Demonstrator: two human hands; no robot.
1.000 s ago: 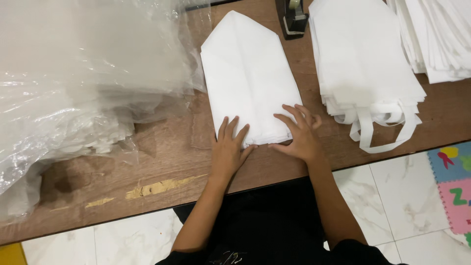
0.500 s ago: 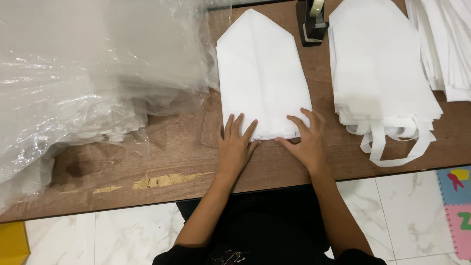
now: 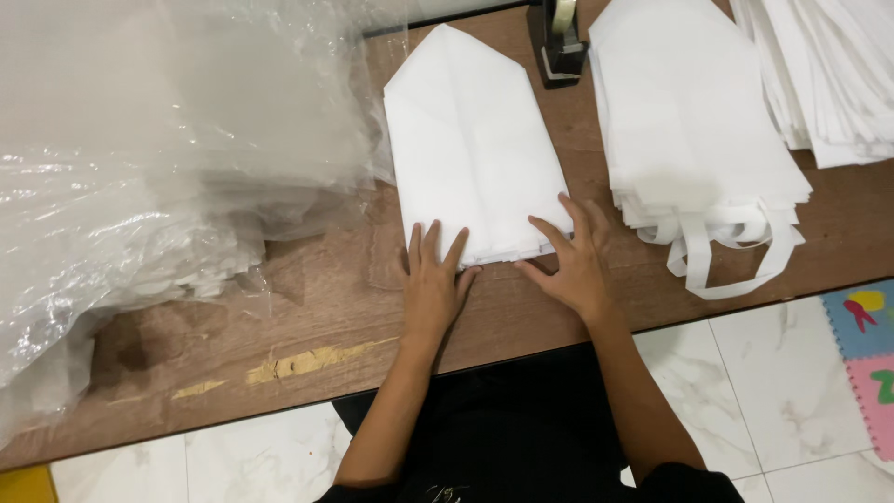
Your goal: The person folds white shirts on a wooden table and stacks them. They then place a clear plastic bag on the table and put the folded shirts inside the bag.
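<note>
Both hands lie flat, fingers spread, on the folded white bag's [image 3: 470, 158] near end by the bench's [image 3: 307, 317] front edge. Left hand [image 3: 434, 284] and right hand [image 3: 570, 265] should press evenly, I'd say, keeping the crease square.

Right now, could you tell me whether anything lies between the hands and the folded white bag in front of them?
Nothing visible does. The left hand and right hand both rest flat on the near edge of the folded white bag, fingers spread, directly touching it.
</note>
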